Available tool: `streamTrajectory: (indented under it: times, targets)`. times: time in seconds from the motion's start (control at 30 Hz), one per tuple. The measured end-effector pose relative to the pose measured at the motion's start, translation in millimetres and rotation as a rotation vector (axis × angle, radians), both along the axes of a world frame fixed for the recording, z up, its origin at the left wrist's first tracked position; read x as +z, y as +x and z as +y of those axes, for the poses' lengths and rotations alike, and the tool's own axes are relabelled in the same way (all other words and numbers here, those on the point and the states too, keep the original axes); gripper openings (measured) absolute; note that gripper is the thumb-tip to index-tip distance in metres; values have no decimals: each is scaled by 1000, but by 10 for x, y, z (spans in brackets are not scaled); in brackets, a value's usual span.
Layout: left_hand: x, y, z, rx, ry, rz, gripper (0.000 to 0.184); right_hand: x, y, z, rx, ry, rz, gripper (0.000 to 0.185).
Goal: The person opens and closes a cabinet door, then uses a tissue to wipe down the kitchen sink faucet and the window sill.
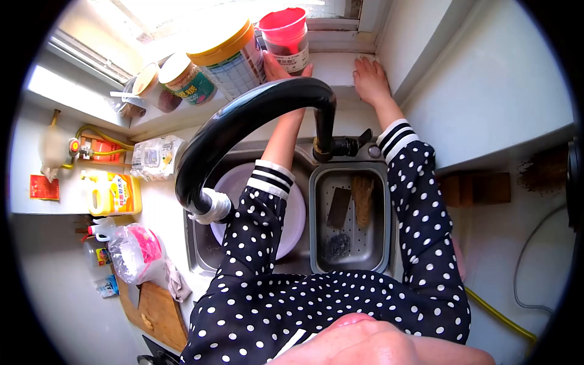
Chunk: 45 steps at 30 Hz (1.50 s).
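Observation:
On the windowsill, my left hand (281,70) is around the lower part of a red and clear plastic container (287,41), with a finger and thumb showing on either side. My right hand (370,79) lies flat on the sill (336,66) to the right, fingers spread, holding nothing. Left of the container stand a large tub with a yellow lid (228,58), a green-labelled jar (188,79) and another lidded jar (157,90). The black faucet (252,115) arches in front of my left forearm.
Below are a sink with a light basin (295,222) and a grey strainer tray (350,258) holding a dark block, a brown brush-like piece and a scourer. At left are a yellow jug (115,193), a plastic bag (137,252) and a cutting board (159,310) with a knife.

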State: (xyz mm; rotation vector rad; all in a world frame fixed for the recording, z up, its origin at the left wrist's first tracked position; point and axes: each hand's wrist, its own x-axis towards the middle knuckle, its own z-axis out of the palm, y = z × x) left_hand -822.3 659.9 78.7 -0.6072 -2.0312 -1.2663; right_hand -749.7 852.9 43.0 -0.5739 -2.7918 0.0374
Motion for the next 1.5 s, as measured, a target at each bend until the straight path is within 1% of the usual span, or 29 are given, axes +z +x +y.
streamTrajectory:
  times: [0.1,0.2,0.3,0.4,0.5,0.53,0.57,0.6,0.63,0.67,0.7,0.73,0.77,0.8,0.87,0.9,0.93,0.97,1.0,1.03,1.07,1.1,1.13,1.17,1.23,1.27,1.37,1.4,1.5]
  targets:
    - [208,81,111,237,-154,-192,105,188,136,-209,0,-102,-18,43]
    - [301,83,184,242,-72,-254,102,230,192,-168,70,-137,-42,44]
    - [255,-63,206,13,47,-302,90,229,206,-177,72,-138,-22,45]
    - [275,-51,102,-151,149,-425,83,169,94,-26,100,-293,1,46]
    - [108,29,-111,-258,194,-173,83,237,-39,-14,0,-400,91,43]
    - [101,153,-216,-323,284,-45,64,203,-111,-81,112,-287,77,42]
    - [110,263,-347,-368,221,-75,56,163,-202,-177,228,-173,65,40]
    - [220,416,-493,-406,160,-109,48,118,-272,-278,349,-60,49,39]
    - [299,539,-614,-441,103,-148,40,76,-298,-341,441,-54,126,37]
    - [315,629,-671,-489,323,-399,26,48,-288,-366,531,-49,203,36]
    - [398,752,-727,-498,416,-417,29,8,-275,-358,617,-44,283,35]
    - [372,799,-824,-420,338,-420,45,35,-300,-268,518,-136,188,35]
    - [332,835,-910,-338,267,-422,61,63,-285,-166,290,-277,145,35]
    - [284,879,-980,-324,287,-379,61,71,-215,-143,101,-52,161,34]
    - [146,999,-1105,-304,324,-307,59,2,-120,-248,232,-108,292,33]
    - [48,1040,-1173,-318,297,-321,60,15,-72,-309,296,-133,361,33]
    - [-75,1104,-1243,-333,270,-341,62,145,24,-448,390,-288,401,31]
    - [-179,1191,-1320,-348,240,-366,63,285,142,-512,330,-322,354,29]
    - [-216,1261,-1385,-332,129,-333,62,435,227,-560,269,-352,311,28]
    - [-187,1348,-1427,-361,102,-336,62,479,304,-603,204,-386,265,27]
    - [-132,1449,-1474,-394,68,-345,61,325,236,-423,245,-285,280,24]
    - [-106,1528,-1517,-433,35,-351,61,337,256,-447,189,-326,258,24]
    - [-219,1614,-1586,-347,-69,-240,67,416,304,-467,131,-365,230,24]
    - [-321,1693,-1643,-337,-67,-204,69,499,346,-480,76,-396,208,24]
    - [-398,1817,-1741,-315,-60,-125,74,570,450,-502,-6,-446,257,24]
    - [-427,1888,-1805,-325,-103,-117,80,585,532,-534,-50,-474,277,24]
    - [-347,2072,-1910,-407,1,-261,72,737,932,-795,-74,-632,409,25]
    - [-286,2133,-1948,-442,15,-349,69,737,1078,-881,-1,-674,493,24]
    - [-139,2258,-2073,-561,64,-566,58,772,1537,-1168,-21,-707,509,26]
